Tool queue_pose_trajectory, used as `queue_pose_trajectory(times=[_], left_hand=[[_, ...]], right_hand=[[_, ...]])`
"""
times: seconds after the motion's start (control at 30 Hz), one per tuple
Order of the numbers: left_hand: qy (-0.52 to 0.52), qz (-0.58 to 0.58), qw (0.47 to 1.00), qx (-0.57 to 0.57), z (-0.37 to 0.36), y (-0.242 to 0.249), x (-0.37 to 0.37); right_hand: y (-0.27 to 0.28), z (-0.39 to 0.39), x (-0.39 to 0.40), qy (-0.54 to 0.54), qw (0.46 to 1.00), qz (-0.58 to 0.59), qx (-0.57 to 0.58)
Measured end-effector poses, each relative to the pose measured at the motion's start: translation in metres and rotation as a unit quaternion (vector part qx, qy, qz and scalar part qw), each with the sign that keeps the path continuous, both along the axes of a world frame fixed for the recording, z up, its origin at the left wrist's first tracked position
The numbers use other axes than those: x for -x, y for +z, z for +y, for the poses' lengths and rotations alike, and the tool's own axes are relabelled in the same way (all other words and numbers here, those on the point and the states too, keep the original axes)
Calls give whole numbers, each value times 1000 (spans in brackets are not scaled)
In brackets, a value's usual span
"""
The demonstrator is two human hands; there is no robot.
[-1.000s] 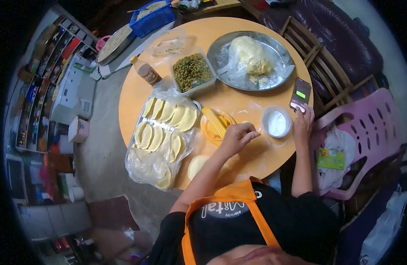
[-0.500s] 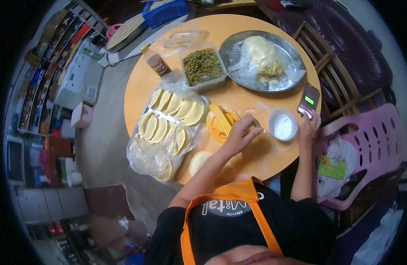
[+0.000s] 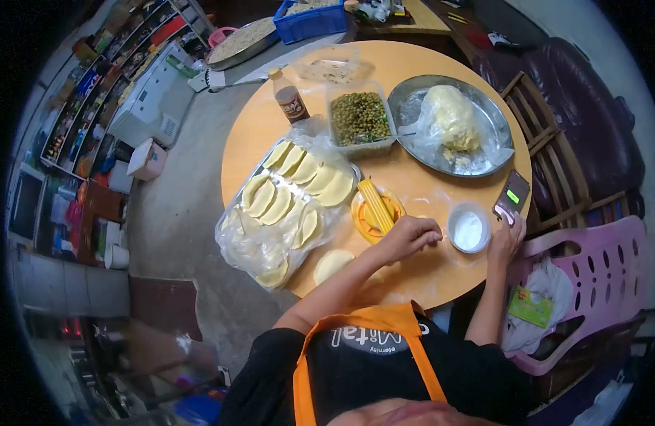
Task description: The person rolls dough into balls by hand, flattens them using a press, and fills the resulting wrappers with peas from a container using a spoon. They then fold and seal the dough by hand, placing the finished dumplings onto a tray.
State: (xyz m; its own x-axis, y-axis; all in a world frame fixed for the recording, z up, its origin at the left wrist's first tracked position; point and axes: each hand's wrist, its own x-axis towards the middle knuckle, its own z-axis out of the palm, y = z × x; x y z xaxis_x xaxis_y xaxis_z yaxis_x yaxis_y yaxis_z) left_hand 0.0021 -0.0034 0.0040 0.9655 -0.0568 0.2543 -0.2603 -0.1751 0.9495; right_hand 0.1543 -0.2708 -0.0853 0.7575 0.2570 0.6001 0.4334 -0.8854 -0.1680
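My left hand (image 3: 410, 238) is held over the table, fingers curled together with nothing visible in them, between a yellow ridged roller-like tool on a round orange press (image 3: 363, 216) and a bowl of white powder (image 3: 468, 228). My right hand (image 3: 506, 241) reaches the lower end of a phone (image 3: 513, 192) at the table's right edge, a fingertip on it. The phone screen shows a green patch. A flat dough round (image 3: 333, 266) lies by my left forearm. Folded dough pieces (image 3: 276, 204) fill a tray at the left, partly under clear plastic.
A tub of green filling (image 3: 359, 117) with a spoon stands behind the tray, beside a brown sauce bottle (image 3: 290, 99). A metal platter (image 3: 452, 167) holds a large dough lump (image 3: 452, 117) in plastic. A pink chair (image 3: 590, 277) is at the right.
The view has shifted, so the table and its objects appear lower and further right. My left hand remains curled, and my right hand is still at the phone.
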Motion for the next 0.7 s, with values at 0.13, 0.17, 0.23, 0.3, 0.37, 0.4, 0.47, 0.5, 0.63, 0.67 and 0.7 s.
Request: queue_pose_trajectory(times=[0.13,0.17,0.23,0.3,0.37,0.4,0.47,0.5,0.63,0.67,0.7], left_hand=[[-1,-25,997,-79,5,-4,0],[7,-41,994,-97,6,-6,1],[21,-29,999,-23,5,-6,0],[24,41,998,36,8,-5,0],[37,114,978,169,13,-11,0],[41,149,960,235,15,-12,1],[37,82,932,350,13,-11,4],[34,48,913,404,12,-6,7],[43,35,929,366,4,7,18],[47,35,931,361,-1,5,17],[51,35,932,357,-7,4,17]], right_hand=[[-3,-1,-2,1,1000,-13,3],[-3,-1,-2,1,1000,-10,1],[1,0,-1,2,1000,-7,0],[4,2,5,4,1000,-6,0],[1,0,1,10,1000,-15,-16],[-6,-4,-4,14,999,-23,-29],[-14,-16,-9,24,995,-56,-84],[-8,-17,-7,31,988,-82,-128],[81,24,19,84,961,-136,-225],[107,47,35,114,956,-83,-256],[96,64,38,168,918,45,-357]])
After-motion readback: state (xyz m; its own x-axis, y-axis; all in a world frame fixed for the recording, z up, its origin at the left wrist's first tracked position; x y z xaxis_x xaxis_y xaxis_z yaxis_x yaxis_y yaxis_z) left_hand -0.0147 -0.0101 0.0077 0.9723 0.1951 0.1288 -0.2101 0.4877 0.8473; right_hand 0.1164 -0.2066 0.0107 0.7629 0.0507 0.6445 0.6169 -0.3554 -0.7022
